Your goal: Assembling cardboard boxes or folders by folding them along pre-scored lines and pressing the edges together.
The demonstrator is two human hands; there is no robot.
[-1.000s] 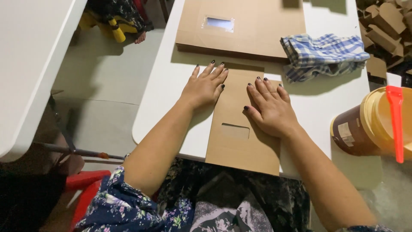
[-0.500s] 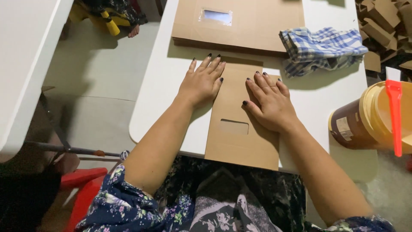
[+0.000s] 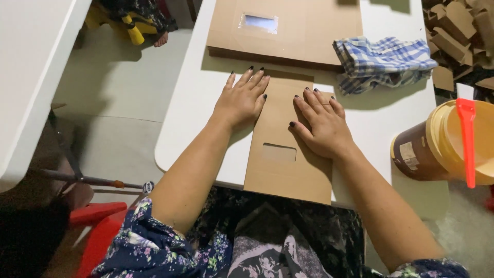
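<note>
On the white table [image 3: 206, 103], my left hand [image 3: 241, 100] and right hand [image 3: 321, 126] press flat, fingers spread, gripping nothing, on the card [image 3: 280, 164], near the cloth [image 3: 383, 62]

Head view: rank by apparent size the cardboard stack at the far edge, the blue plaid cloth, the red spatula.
1. cardboard stack, largest, though cut off at the top of the frame
2. blue plaid cloth
3. red spatula, smallest, though nearer the camera

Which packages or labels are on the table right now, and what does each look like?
Flat brown cardboard sleeve under both hands, near table edge, rectangular window cutout.
Stack of brown cardboard sheets at the far edge, with a clear window.
Brown tub at right, pale label on its side, yellow rim, red tool across it.
</note>
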